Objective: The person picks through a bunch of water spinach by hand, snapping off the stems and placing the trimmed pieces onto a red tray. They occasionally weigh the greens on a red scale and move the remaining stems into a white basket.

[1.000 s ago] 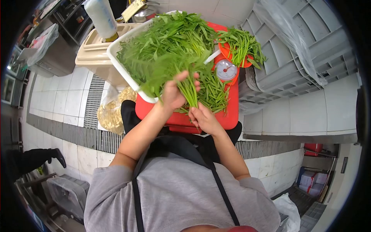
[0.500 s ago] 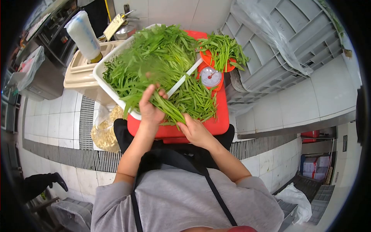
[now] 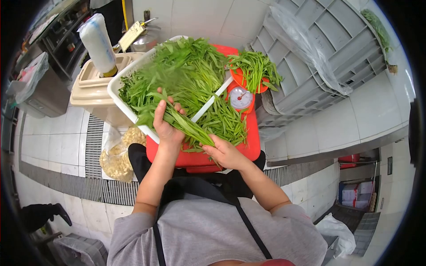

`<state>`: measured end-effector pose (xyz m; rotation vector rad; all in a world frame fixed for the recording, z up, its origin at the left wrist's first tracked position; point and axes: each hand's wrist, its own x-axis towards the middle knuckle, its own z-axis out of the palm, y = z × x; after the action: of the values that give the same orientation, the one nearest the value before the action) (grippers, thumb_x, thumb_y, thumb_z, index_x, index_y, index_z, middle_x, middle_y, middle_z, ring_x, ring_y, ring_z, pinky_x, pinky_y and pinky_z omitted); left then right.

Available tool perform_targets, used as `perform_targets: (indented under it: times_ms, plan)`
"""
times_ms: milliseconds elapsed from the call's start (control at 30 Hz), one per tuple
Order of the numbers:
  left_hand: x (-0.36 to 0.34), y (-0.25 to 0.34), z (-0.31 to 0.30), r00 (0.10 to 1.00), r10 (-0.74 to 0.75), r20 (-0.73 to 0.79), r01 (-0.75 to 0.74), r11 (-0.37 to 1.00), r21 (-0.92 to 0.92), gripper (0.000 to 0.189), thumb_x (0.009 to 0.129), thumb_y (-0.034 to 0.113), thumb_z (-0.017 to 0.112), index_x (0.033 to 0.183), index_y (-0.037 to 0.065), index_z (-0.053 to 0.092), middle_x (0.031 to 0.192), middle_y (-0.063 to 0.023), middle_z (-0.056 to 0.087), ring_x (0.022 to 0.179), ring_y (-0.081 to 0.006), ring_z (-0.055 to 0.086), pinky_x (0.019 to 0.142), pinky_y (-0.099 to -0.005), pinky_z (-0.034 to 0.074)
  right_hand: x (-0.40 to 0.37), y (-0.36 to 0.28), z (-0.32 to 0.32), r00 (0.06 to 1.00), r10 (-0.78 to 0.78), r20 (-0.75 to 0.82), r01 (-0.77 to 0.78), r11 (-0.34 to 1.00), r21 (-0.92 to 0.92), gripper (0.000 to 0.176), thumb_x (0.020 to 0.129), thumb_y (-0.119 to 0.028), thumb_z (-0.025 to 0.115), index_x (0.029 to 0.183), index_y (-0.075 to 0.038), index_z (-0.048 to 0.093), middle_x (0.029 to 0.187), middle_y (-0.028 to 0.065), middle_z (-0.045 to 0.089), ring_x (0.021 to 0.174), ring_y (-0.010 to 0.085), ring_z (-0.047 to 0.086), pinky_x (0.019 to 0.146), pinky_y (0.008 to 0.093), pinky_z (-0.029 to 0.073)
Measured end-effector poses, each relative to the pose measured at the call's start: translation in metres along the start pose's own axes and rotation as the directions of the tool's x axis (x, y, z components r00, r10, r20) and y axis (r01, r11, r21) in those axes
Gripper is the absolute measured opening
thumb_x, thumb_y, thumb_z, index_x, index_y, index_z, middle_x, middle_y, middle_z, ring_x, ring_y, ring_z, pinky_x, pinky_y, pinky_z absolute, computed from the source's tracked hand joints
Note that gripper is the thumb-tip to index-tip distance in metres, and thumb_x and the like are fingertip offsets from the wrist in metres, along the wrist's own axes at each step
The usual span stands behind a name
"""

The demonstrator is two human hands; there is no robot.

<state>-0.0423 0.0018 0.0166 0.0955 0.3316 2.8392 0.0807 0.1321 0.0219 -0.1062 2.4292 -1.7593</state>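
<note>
My left hand (image 3: 170, 128) is closed around the leafy part of a bunch of water spinach (image 3: 190, 126), thumb up and fingers curled. My right hand (image 3: 225, 153) grips the stem ends of the same bunch, and a few stem tips show below its fingers. Under both hands stands a white basket (image 3: 119, 95) heaped with long-leaved water spinach (image 3: 182, 62) on its left. A white divider (image 3: 213, 100) crosses it, with shorter cut pieces (image 3: 226, 122) on the near right side. Beyond, a small orange scale (image 3: 240, 98) carries another bunch (image 3: 253, 71) on its pan.
The basket and scale rest on a red stool or box (image 3: 251, 133). At left are a beige lidded bin (image 3: 95, 91) with a roll of plastic bags (image 3: 97, 44) and a bag of pale pieces (image 3: 117, 159). Grey crates (image 3: 319, 57) stand at right. A person's foot (image 3: 62, 215) shows at lower left.
The whole view has tilted slightly, so the basket sits a little lower. Both hands still hold the bunch; its stem ends now reach past my right fingers.
</note>
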Motion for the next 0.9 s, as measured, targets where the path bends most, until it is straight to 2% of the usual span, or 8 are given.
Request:
perform_targets:
  times_ms: [133, 200, 300, 333, 467, 600, 833, 900]
  plan:
    - [0.032, 0.028, -0.004, 0.984, 0.113, 0.140, -0.093, 0.986, -0.138, 0.033, 0.082, 0.021, 0.050, 0.112, 0.010, 0.044, 0.088, -0.0042, 0.051, 0.076, -0.0156, 0.050, 0.067, -0.0287, 0.046, 0.003, -0.032, -0.037, 0.998, -0.028, -0.060, 0.003, 0.924, -0.382, 0.032, 0.085, -0.020, 0.048, 0.110, -0.001, 0.042, 0.089, 0.0197, 0.055, 0.082, 0.0338, 0.054, 0.071, 0.0361, 0.043]
    - [0.052, 0.049, -0.010, 0.946, 0.310, -0.100, -0.317, 0.945, -0.077, 0.033, 0.082, 0.022, 0.049, 0.113, 0.010, 0.043, 0.092, -0.0067, 0.053, 0.080, -0.0179, 0.053, 0.069, -0.0310, 0.047, 0.012, -0.046, -0.067, 0.961, -0.197, -0.193, 0.093, 0.891, -0.444, 0.030, 0.085, -0.021, 0.046, 0.108, -0.001, 0.044, 0.088, 0.0203, 0.056, 0.081, 0.0345, 0.055, 0.069, 0.0377, 0.043]
    - [0.051, 0.057, -0.011, 0.947, 0.303, -0.105, -0.312, 0.946, -0.087, 0.031, 0.083, 0.022, 0.049, 0.111, 0.009, 0.044, 0.094, -0.0083, 0.054, 0.085, -0.0180, 0.053, 0.074, -0.0303, 0.046, 0.038, -0.072, -0.117, 0.875, -0.167, -0.453, -0.046, 0.905, -0.423, 0.030, 0.084, -0.023, 0.045, 0.104, -0.001, 0.047, 0.085, 0.0197, 0.057, 0.080, 0.0351, 0.055, 0.071, 0.0391, 0.043]
    - [0.047, 0.054, -0.014, 0.948, 0.302, -0.103, -0.311, 0.946, -0.087, 0.031, 0.083, 0.022, 0.049, 0.111, 0.009, 0.044, 0.094, -0.0083, 0.054, 0.085, -0.0180, 0.053, 0.074, -0.0303, 0.046, 0.051, -0.080, -0.134, 0.837, -0.082, -0.541, -0.133, 0.929, -0.346, 0.030, 0.084, -0.023, 0.046, 0.104, -0.001, 0.047, 0.085, 0.0198, 0.057, 0.080, 0.0361, 0.055, 0.071, 0.0398, 0.043]
    - [0.031, 0.033, -0.035, 0.988, 0.154, -0.024, -0.155, 0.984, -0.090, 0.028, 0.083, 0.022, 0.049, 0.109, 0.010, 0.047, 0.090, -0.0055, 0.055, 0.082, -0.0156, 0.053, 0.073, -0.0287, 0.045, 0.120, -0.033, -0.199, 0.534, -0.431, -0.727, -0.268, 0.729, -0.629, 0.027, 0.082, -0.020, 0.045, 0.094, 0.004, 0.047, 0.085, 0.0241, 0.057, 0.082, 0.0370, 0.056, 0.072, 0.0431, 0.043]
    - [0.019, 0.028, -0.042, 0.993, 0.074, -0.090, -0.077, 0.996, -0.032, 0.030, 0.083, 0.022, 0.050, 0.111, 0.012, 0.047, 0.089, -0.0023, 0.056, 0.078, -0.0130, 0.053, 0.069, -0.0265, 0.044, 0.137, 0.012, -0.184, 0.579, 0.228, -0.783, -0.693, 0.643, -0.326, 0.026, 0.074, -0.005, 0.045, 0.095, 0.008, 0.038, 0.066, 0.0247, 0.058, 0.059, 0.0319, 0.061, 0.056, 0.0370, 0.049]
    - [0.027, 0.029, -0.036, 0.995, 0.092, -0.040, -0.091, 0.995, 0.035, 0.035, 0.083, 0.021, 0.051, 0.115, 0.010, 0.043, 0.091, -0.0031, 0.055, 0.078, -0.0129, 0.052, 0.069, -0.0262, 0.044, 0.148, 0.009, -0.187, 0.605, 0.350, -0.715, -0.632, 0.758, -0.164, 0.037, 0.077, -0.007, 0.046, 0.097, 0.020, 0.030, 0.057, 0.0190, 0.058, 0.041, 0.0232, 0.057, 0.037, 0.0322, 0.047]
    - [0.042, 0.010, -0.007, 0.999, 0.026, -0.019, -0.017, 0.933, 0.359, 0.039, 0.082, 0.019, 0.052, 0.117, 0.007, 0.043, 0.095, -0.0044, 0.054, 0.080, -0.0139, 0.052, 0.069, -0.0258, 0.043, 0.148, 0.009, -0.187, 0.635, 0.367, -0.680, -0.626, 0.760, -0.174, 0.042, 0.079, -0.010, 0.044, 0.100, 0.022, 0.026, 0.058, 0.0209, 0.058, 0.042, 0.0238, 0.058, 0.039, 0.0322, 0.049]
